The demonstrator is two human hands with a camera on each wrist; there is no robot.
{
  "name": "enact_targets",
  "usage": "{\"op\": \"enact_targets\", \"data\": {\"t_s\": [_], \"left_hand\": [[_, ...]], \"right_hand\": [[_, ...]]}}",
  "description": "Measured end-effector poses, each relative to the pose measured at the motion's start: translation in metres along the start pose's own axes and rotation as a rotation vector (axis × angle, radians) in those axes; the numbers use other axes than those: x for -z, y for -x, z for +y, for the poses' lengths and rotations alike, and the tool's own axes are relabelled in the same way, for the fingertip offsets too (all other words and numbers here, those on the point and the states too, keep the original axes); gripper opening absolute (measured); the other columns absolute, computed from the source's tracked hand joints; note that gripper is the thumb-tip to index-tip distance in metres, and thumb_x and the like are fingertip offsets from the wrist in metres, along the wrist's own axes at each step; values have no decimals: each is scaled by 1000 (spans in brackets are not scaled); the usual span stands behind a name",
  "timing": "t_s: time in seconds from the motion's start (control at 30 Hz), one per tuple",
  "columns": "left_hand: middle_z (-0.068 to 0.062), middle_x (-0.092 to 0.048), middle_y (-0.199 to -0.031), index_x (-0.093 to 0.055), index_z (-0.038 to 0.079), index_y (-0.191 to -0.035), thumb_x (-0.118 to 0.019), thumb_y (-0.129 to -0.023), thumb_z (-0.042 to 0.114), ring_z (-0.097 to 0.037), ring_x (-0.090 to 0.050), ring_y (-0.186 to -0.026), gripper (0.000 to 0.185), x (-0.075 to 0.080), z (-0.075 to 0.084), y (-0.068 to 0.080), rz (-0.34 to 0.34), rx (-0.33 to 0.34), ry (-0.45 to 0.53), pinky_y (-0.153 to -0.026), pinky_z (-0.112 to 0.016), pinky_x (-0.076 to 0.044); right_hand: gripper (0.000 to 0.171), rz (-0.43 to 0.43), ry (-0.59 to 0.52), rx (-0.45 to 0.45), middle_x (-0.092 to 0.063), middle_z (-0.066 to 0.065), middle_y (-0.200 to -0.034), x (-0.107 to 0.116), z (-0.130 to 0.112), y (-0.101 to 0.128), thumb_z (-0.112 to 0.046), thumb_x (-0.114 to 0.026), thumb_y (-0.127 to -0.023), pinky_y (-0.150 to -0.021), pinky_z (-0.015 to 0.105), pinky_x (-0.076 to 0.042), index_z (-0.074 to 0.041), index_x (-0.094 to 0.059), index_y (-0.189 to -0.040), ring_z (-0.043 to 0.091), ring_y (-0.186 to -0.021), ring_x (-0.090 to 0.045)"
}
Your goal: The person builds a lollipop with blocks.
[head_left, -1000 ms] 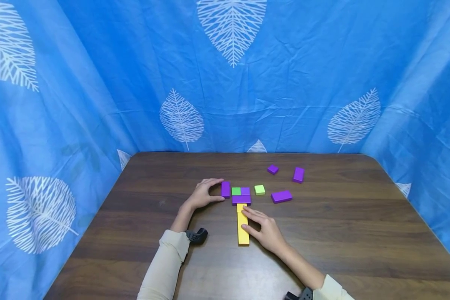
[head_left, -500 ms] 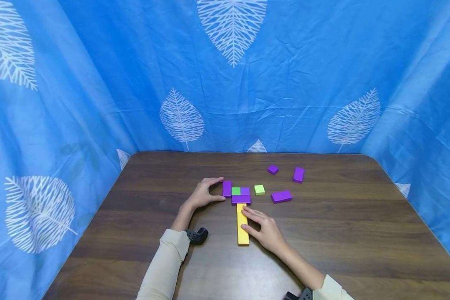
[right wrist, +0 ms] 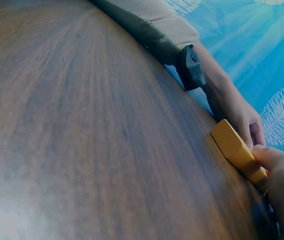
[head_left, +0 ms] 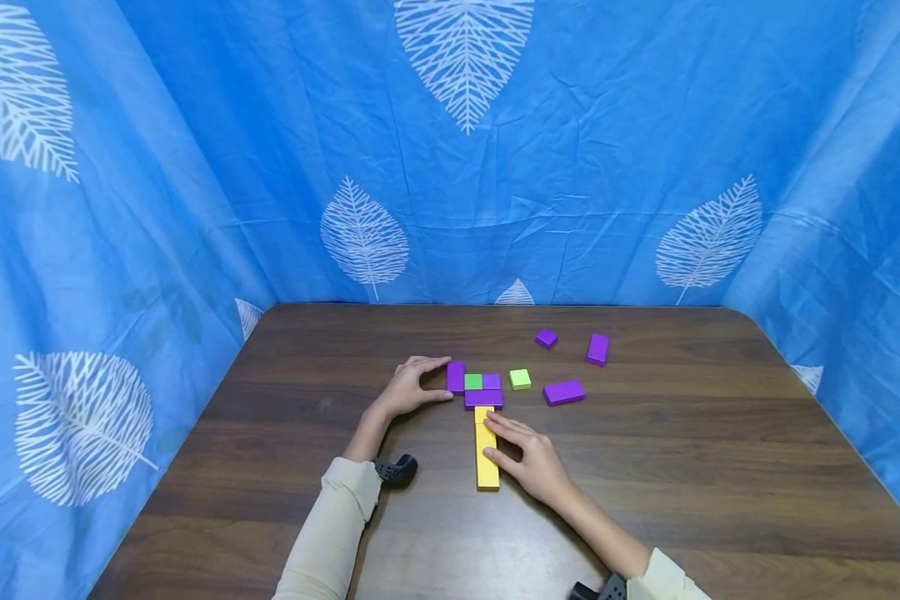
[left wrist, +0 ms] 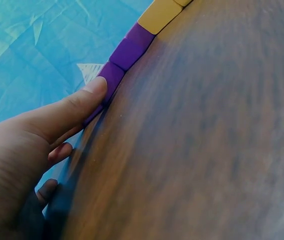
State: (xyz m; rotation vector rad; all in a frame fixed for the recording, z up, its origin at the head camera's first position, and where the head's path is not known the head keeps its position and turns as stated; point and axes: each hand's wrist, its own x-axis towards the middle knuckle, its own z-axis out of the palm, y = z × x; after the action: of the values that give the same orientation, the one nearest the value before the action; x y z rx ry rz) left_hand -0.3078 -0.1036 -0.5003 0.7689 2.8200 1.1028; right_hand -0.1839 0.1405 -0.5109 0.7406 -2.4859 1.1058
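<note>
No readable text or numbers

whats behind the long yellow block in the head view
Directly beyond the long yellow block: a small yellow block, then a wide purple block. The small yellow block's near face is covered.

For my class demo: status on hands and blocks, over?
Left hand grips purple block beside green one. Right hand rests on yellow blocks. Nothing visibly obstructing.

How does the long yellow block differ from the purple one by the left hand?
The long yellow block is longer than the purple block. The yellow one sits lower in the head view than the purple one. The right hand touches the yellow one, while the left hand pinches the purple one. Both lie flat on the table.
</note>
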Motion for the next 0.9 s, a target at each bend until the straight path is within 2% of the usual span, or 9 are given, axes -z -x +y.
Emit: {"op": "enact_targets", "data": {"t_s": [0.43,0.73,0.9], "left_hand": [[-5,-53,-130,-52,19,-133,-73,-76,44,-25,-41,-119,66,-1,1,1,7,10,-7,-98,-50,-29],[-3,-51,-133,-50,21,-135,-72,-76,46,-23,-40,-120,67,0,1,-1,-11,21,-14,-100,-48,-28],[-3,-50,-134,-50,18,-135,-73,-76,45,-24,-40,-123,68,-1,1,0,-1,20,21,-103,-48,-29]], "right_hand": [[42,-17,-2,-20,-56,3,-127,1,-1,0,-26,-69,-83,-95,41,-42,-8,-63,-120,27,-115,-53],[42,-13,-3,-15,-57,4,-126,1,-1,0,-24,-70,-83,-95,41,-42,-7,-63,-120,27,-114,-53],[42,-13,-3,-19,-56,3,-127,1,0,0,-25,-70,-83,-95,41,-42,-8,-63,-120,26,-114,-53]]}}
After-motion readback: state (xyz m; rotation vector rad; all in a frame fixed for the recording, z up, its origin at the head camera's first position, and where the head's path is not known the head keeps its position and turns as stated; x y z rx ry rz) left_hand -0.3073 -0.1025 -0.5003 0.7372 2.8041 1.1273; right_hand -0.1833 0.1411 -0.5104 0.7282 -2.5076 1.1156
